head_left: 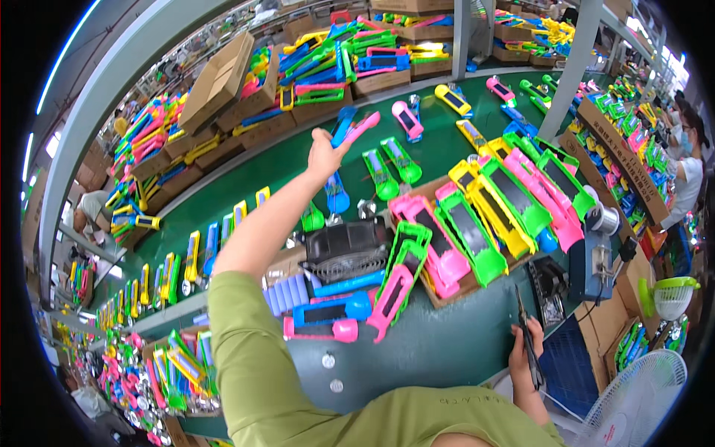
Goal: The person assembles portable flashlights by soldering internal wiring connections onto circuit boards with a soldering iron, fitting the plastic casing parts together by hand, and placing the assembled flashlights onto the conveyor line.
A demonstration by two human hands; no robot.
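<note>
Pink and blue plastic pieces (351,125) pinched in left hand (325,155) above green belt (283,167) | judged light, stiff, best gripped mid-body | right hand (523,356) closed around dark tool (529,344)

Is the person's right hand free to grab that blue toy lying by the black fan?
Probably not yet: the right hand grips dark pliers at the bench edge. The blue toy beside the black fan lies uncovered, though.
</note>
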